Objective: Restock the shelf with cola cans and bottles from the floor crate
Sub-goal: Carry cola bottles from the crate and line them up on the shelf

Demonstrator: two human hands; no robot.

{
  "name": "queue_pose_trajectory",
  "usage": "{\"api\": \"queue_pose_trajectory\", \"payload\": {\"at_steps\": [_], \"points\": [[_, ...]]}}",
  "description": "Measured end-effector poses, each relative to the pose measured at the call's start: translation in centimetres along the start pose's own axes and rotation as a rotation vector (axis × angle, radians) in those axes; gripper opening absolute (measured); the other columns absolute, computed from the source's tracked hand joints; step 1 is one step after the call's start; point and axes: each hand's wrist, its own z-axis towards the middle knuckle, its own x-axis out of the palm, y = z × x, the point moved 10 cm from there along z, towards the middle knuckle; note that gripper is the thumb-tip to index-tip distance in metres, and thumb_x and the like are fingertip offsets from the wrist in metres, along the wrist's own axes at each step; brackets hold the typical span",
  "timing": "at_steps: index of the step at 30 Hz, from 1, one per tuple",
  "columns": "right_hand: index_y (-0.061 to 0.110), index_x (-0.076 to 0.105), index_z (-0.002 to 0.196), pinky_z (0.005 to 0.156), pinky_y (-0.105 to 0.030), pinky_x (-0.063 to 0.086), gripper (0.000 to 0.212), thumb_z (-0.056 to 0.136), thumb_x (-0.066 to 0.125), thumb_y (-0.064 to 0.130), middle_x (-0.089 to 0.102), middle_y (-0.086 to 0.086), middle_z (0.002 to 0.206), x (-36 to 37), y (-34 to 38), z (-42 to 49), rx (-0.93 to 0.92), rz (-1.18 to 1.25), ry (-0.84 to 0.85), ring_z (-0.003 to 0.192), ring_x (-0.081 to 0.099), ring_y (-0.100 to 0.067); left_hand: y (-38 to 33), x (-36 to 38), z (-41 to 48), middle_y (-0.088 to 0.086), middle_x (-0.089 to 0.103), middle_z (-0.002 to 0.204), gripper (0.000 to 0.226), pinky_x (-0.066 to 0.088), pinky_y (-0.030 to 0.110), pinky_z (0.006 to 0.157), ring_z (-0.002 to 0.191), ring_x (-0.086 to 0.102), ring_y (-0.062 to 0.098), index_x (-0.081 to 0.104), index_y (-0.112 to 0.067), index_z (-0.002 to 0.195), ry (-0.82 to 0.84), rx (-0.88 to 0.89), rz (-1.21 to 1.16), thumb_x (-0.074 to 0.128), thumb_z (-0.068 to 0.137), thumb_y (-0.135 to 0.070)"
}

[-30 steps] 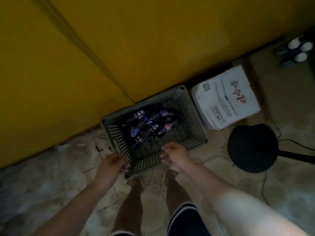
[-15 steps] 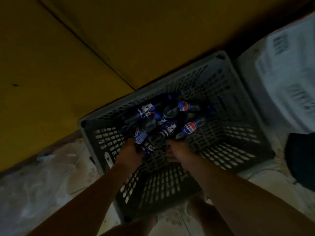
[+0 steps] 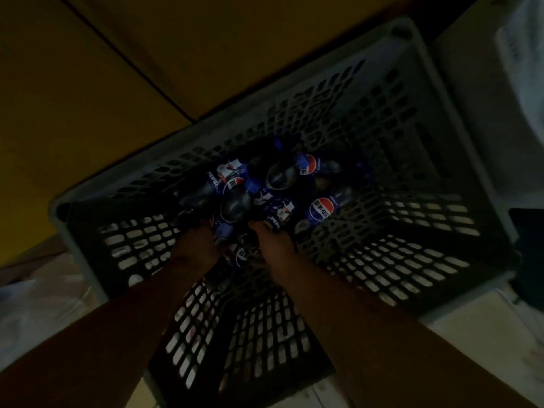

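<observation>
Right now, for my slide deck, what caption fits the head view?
Left hand and right hand reach into the grey crate among cola bottles, dimly lit, beside a yellow wall.

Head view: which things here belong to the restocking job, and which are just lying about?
Job: grey crate; cola bottles in it; left hand and right hand, both down among the bottles (grip too dark to tell).
Lying about: white carton beside the crate; yellow panel behind it.
</observation>
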Motion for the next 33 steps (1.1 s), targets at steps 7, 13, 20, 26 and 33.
{"api": "queue_pose_trajectory", "payload": {"at_steps": [7,13,20,26,33], "points": [[0.017,0.064,0.124,0.083,-0.037,0.061,0.047,0.09,0.068,0.049,0.067,-0.007,0.114,-4.2,1.9,-5.3,0.022,-0.005,0.068,0.1,0.066,-0.024,-1.9,-1.6,-5.3,0.012,0.065,0.129,0.064,0.05,0.034,0.094,0.116,0.063,0.03,0.056,-0.014,0.133,0.081,0.017,0.13,0.062,0.09,-0.06],[0.012,0.066,0.118,0.091,-0.05,0.06,0.033,0.09,0.071,0.028,0.065,-0.013,0.115,-9.8,4.4,-15.1,-0.006,0.028,0.042,0.103,0.064,-0.029,-5.7,-4.4,-13.0,0.016,0.04,0.158,0.074,0.035,0.036,0.115,0.141,0.043,0.033,0.037,-0.012,0.154,0.346,-0.094,-0.235,0.06,0.096,-0.052],[0.008,0.063,0.115,0.05,-0.028,0.052,0.033,0.091,0.071,0.029,0.071,-0.012,0.096,-12.2,3.8,-30.7,-0.099,-0.154,0.002,0.075,0.072,-0.028,-5.4,-10.8,-27.5,0.013,0.075,0.098,0.045,0.057,0.04,0.085,0.095,0.07,0.032,0.072,-0.009,0.104,0.523,-0.255,-0.569,0.076,0.083,-0.048],[0.014,0.067,0.099,0.062,-0.031,0.058,0.041,0.083,0.078,0.05,0.069,-0.005,0.074,-11.4,1.2,-48.2,-0.193,-0.309,0.061,0.062,0.066,-0.021,-5.0,-17.7,-43.8,0.014,0.077,0.101,0.045,0.057,0.035,0.075,0.091,0.072,0.028,0.07,-0.016,0.109,0.476,-0.274,-0.967,0.073,0.085,-0.053],[0.0,0.063,0.118,0.063,-0.031,0.058,0.041,0.092,0.065,0.032,0.076,-0.025,0.101,-8.7,-1.3,-68.7,-0.28,-0.133,0.259,0.079,0.075,-0.031,-2.0,-28.0,-61.5,0.015,0.077,0.08,0.033,0.056,0.024,0.051,0.061,0.074,0.024,0.069,-0.001,0.106,0.353,-0.151,-1.338,0.073,0.088,-0.029]]}}
